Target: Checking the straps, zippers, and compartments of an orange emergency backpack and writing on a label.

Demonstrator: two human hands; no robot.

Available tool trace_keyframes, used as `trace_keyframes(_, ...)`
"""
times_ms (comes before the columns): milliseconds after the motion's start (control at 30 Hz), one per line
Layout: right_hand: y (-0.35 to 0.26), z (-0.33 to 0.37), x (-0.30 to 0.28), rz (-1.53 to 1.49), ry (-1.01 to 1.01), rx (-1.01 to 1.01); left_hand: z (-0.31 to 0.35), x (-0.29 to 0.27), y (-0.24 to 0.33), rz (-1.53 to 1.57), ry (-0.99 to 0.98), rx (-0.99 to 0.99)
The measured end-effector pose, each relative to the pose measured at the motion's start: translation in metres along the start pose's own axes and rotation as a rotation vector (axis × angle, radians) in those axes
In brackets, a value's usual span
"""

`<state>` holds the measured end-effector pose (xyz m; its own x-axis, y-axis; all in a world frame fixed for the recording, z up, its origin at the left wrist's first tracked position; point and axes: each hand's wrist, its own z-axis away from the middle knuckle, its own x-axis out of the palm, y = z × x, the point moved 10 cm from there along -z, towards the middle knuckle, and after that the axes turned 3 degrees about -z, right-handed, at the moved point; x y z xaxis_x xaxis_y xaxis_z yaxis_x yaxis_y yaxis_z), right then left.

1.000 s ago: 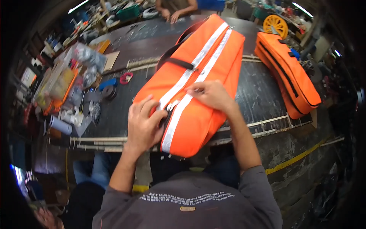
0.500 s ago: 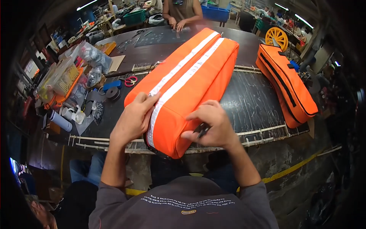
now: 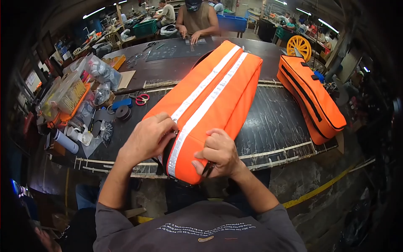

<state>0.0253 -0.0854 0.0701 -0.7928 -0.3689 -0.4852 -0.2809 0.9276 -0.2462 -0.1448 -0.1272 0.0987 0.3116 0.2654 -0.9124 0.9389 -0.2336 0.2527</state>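
A long orange bag with two white reflective strips lies on the dark table, its near end toward me. Between the strips, near that end, my left hand is closed in a pinch. A small metallic piece at its fingertips looks like a zipper pull. Just below the fingertips a dark gap shows in the bag. My right hand rests against the bag's near right side, its fingers curled round small black thread snips. The snips' blades point down, and their handles are mostly hidden in the palm.
A second orange bag with a black zipper lies at the right. Red-handled scissors, a tape roll, a white bottle and plastic boxes crowd the left. Across the table another person works on a dark mat.
My left hand has shifted down to the zipper line, and a dark gap has appeared there. My right hand has moved slightly left and down the bag's side, still with the snips.
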Motion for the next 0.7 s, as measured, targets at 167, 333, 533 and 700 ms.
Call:
trace_keyframes(167,-0.004,0.018,-0.006,-0.053,0.111,0.068,-0.014,-0.003,-0.014,-0.05,0.259,-0.042)
trace_keyframes(333,-0.012,0.03,0.006,-0.056,0.206,0.095,-0.155,0.033,-0.091,-0.278,0.022,-0.446)
trace_keyframes(533,-0.018,0.038,0.003,-0.071,0.244,0.097,-0.243,0.101,-0.147,-0.15,-0.004,-0.655)
trace_keyframes(700,0.029,0.07,-0.061,0.173,0.342,0.201,-0.219,0.087,-0.126,-0.089,0.292,-0.584)
